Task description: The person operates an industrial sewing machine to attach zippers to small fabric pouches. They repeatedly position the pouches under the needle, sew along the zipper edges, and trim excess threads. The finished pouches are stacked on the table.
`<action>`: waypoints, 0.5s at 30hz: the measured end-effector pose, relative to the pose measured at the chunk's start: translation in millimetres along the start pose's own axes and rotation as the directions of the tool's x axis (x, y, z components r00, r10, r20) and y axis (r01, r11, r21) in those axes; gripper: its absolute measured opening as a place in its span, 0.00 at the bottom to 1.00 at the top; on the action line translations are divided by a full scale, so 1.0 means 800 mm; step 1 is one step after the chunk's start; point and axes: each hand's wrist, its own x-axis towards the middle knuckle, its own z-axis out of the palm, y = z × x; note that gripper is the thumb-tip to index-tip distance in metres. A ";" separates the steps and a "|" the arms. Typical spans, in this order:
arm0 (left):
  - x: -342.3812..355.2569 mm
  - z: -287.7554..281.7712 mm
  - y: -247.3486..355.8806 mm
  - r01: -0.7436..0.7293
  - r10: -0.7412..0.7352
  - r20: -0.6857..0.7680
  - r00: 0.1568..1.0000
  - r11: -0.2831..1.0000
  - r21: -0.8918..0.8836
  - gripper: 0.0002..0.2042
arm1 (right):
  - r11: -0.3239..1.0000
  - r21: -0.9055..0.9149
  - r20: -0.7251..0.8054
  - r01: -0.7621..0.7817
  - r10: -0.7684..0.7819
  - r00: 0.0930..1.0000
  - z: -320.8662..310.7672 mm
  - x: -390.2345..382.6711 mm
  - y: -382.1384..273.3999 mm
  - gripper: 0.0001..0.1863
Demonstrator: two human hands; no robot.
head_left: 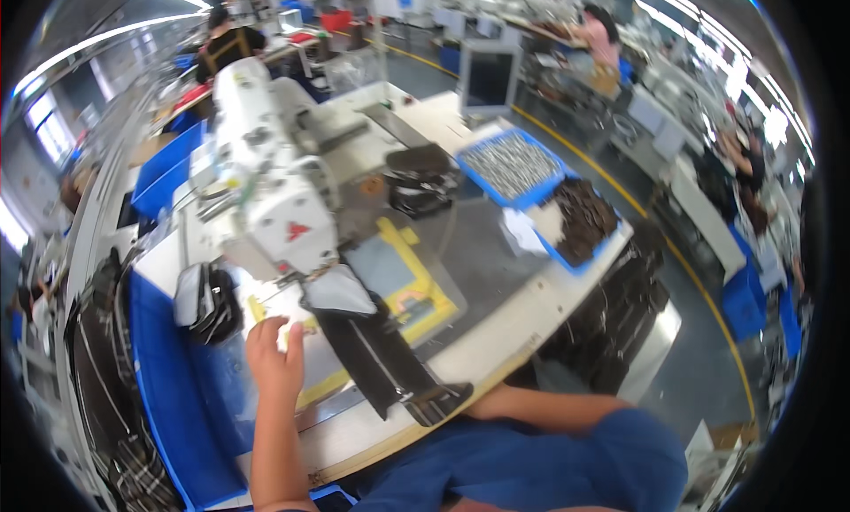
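Note:
My left hand is over the worktop, left of a dark fabric strip, with its fingers apart and nothing visible in them. The strip runs from the white sewing machine head to the front edge, where its end folds over. A grey flat piece lies on its far end. A yellow-bordered template lies beside it. My right forearm reaches to the table edge near the strip's folded end; that hand is hidden there. Dark folded bundles sit at the left and behind.
Blue trays hold small metal parts and dark pieces at the right. A blue trough and hanging dark fabric line the left. Dark fabric piles stand below the right edge. Co-workers work at other stations.

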 end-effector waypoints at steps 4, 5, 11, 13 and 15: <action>0.043 -0.007 -0.021 0.166 -0.204 -0.111 0.973 0.945 -0.283 0.13 | 0.993 -0.109 0.612 0.041 0.035 0.790 -0.253 -0.017 -0.122 0.29; 0.055 0.004 -0.017 0.242 -0.297 -0.072 0.952 0.876 -0.417 0.14 | 0.996 0.006 0.664 0.086 -0.069 0.745 -0.304 -0.027 -0.151 0.27; 0.037 0.038 -0.084 0.244 -0.387 -0.252 0.887 0.856 -0.456 0.17 | 0.933 -0.113 -0.299 0.343 -0.361 0.883 -0.558 0.154 -0.271 0.11; 0.032 0.048 -0.097 0.302 -0.449 -0.175 0.876 0.794 -0.527 0.16 | 0.991 0.028 -0.408 0.128 -0.106 0.907 -0.619 0.249 -0.300 0.13; 0.041 0.052 -0.093 0.338 -0.499 -0.107 0.860 0.714 -0.613 0.19 | 0.980 -0.105 -0.491 0.171 -0.200 0.848 -0.681 0.372 -0.281 0.19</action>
